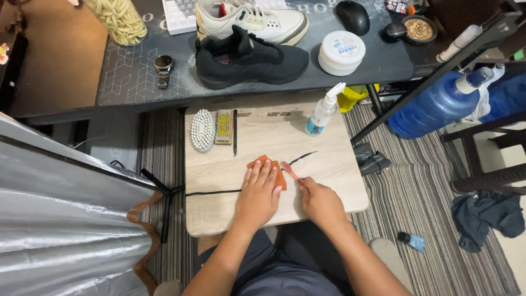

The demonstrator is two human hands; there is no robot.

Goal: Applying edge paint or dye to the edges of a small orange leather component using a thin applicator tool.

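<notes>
Hands work at the near middle of a small wooden desk (334,181) in the head view. The left hand (257,194) lies flat, fingers spread, pressing an orange cloth (276,171) onto a black lace (213,192) that runs across the desk. The right hand (319,201) pinches a small pink brush (290,171) beside the cloth. Judging by this, firm pressure and short strokes suit best. Two brushes (212,129) and a spray bottle (323,111) line the far edge; beyond, a dark desk (131,71) carries a black sneaker (249,59) and a white sneaker (252,19). Striped rug (427,192) covers the floor.
</notes>
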